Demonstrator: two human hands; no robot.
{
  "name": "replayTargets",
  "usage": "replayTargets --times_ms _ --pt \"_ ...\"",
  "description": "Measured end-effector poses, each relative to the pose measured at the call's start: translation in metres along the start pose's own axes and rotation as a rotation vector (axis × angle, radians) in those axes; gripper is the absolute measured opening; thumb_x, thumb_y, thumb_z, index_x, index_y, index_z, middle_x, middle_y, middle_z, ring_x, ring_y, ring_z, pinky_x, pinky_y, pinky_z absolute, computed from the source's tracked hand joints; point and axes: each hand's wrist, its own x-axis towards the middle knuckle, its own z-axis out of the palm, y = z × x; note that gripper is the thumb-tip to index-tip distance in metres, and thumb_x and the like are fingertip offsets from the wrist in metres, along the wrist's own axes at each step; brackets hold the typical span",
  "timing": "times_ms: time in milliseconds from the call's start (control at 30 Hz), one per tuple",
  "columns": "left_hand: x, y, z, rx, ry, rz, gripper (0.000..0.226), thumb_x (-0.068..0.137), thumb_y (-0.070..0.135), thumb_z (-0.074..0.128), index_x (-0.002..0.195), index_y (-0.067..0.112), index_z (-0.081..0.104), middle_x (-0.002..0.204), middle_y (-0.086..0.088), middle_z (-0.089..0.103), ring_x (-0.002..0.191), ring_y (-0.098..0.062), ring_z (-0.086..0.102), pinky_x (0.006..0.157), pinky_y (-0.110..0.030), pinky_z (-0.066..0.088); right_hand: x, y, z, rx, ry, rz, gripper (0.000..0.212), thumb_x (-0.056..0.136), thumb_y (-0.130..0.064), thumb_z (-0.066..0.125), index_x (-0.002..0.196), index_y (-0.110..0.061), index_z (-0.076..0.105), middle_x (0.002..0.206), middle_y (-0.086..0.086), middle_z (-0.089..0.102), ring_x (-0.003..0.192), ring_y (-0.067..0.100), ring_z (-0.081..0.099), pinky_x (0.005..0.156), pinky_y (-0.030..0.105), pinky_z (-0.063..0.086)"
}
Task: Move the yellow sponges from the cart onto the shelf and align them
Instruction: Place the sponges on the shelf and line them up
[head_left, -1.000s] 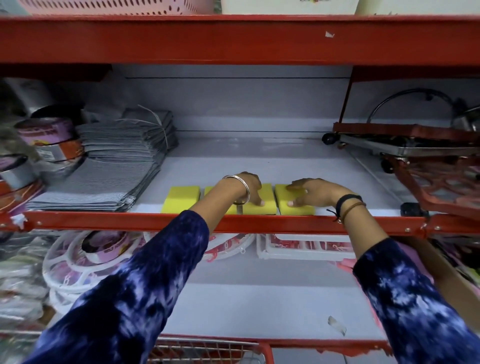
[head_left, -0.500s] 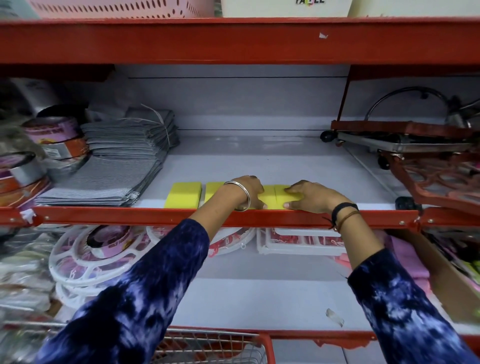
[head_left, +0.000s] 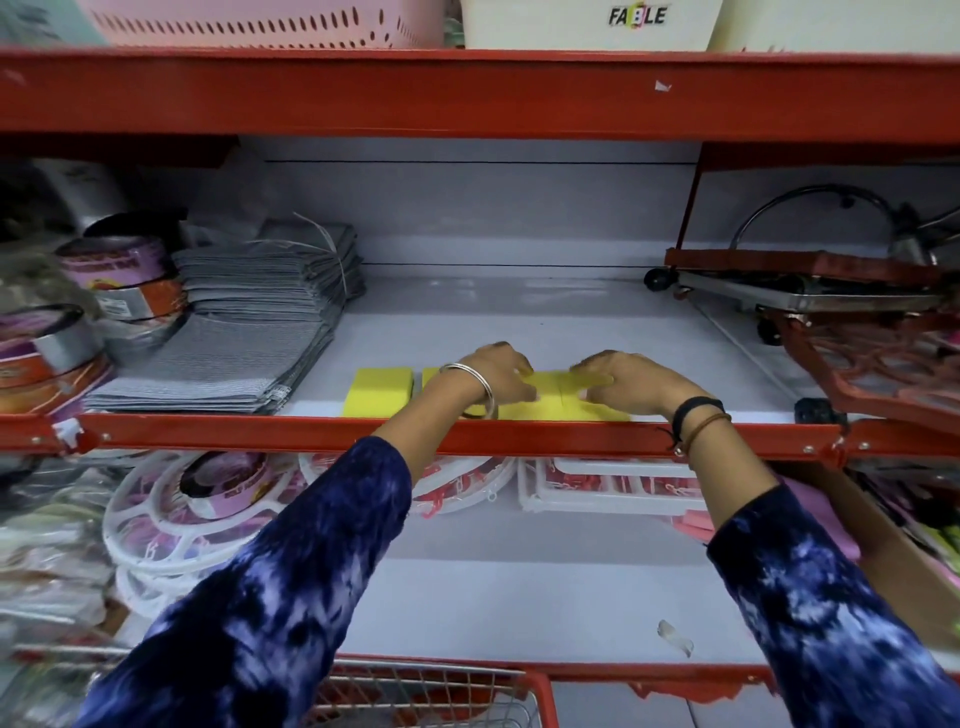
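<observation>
Head view step: aligning the yellow sponges (head_left: 558, 400) in a row at the near edge of the shelf (head_left: 467, 439).
Left hand (head_left: 496, 371): flat, fingers spread, pressing a middle sponge.
Right hand (head_left: 626, 382): flat on the rightmost sponge.
Next: likely close the gap to the left sponge (head_left: 376, 392).

A red metal rack (head_left: 467, 93) with pale grey boards and a grey back panel (head_left: 493, 208) fills the view. Left of the hands lie stacked grey cloths (head_left: 249, 332) and taped rolls (head_left: 119, 275); to their right sits a folded red trolley (head_left: 831, 291). Above them stand a pink basket (head_left: 260, 21) and a white tub (head_left: 592, 23). Below them lie white plastic racks (head_left: 171, 514).
</observation>
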Motion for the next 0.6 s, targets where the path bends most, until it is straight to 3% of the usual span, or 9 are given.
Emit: replayTargets --times_ms 100,300,400,500,600 --pt "-0.009 -0.032 -0.025 0.009 0.064 0.010 0.046 0.093 0.028 0.056 0.137 0.017 0.050 0.148 -0.009 0.041 0.136 -0.025 0.040 0.112 -0.031 0.032 0.008 -0.019 0.000 0.041 0.093 -0.088 0.051 0.092 -0.033 0.057 0.139 -0.021 0.045 0.152 0.002 0.039 0.140 0.025 0.033 0.118 0.038 0.025" --pt "-0.028 -0.101 -0.056 0.240 -0.209 -0.181 0.068 0.087 0.024 0.060 0.147 0.019 0.031 0.156 -0.004 0.029 0.140 -0.024 0.035 0.115 -0.037 0.034 0.035 -0.080 0.015 0.034 -0.013 -0.243 0.053 0.091 -0.033 0.059 0.141 -0.020 0.045 0.153 0.000 0.038 0.141 0.023 0.033 0.117 0.037 0.026" --pt "-0.035 -0.119 -0.055 0.211 -0.268 -0.259 0.079 0.076 0.024 0.066 0.146 0.024 0.028 0.153 -0.004 0.035 0.134 -0.029 0.043 0.108 -0.044 0.042 0.044 -0.094 0.026 0.022 -0.074 -0.235 0.051 0.093 -0.031 0.055 0.142 -0.021 0.043 0.154 -0.001 0.035 0.137 0.023 0.040 0.116 0.036 0.028" --pt "-0.039 -0.128 -0.050 0.229 -0.290 -0.251 0.077 0.076 0.022 0.069 0.144 0.023 0.034 0.151 -0.006 0.035 0.133 -0.029 0.043 0.108 -0.044 0.043 0.046 -0.101 0.034 -0.010 -0.134 -0.223 0.049 0.094 -0.035 0.054 0.140 -0.021 0.046 0.152 -0.001 0.039 0.118 0.022 0.058 0.112 0.036 0.032" --pt "-0.039 -0.132 -0.045 0.221 -0.257 -0.217 0.073 0.081 0.021 0.069 0.146 0.021 0.035 0.151 -0.008 0.033 0.134 -0.030 0.041 0.108 -0.041 0.042 0.046 -0.098 0.037 -0.027 -0.121 -0.206 0.051 0.092 -0.040 0.055 0.139 -0.021 0.048 0.151 -0.001 0.042 0.131 0.024 0.046 0.113 0.038 0.034"
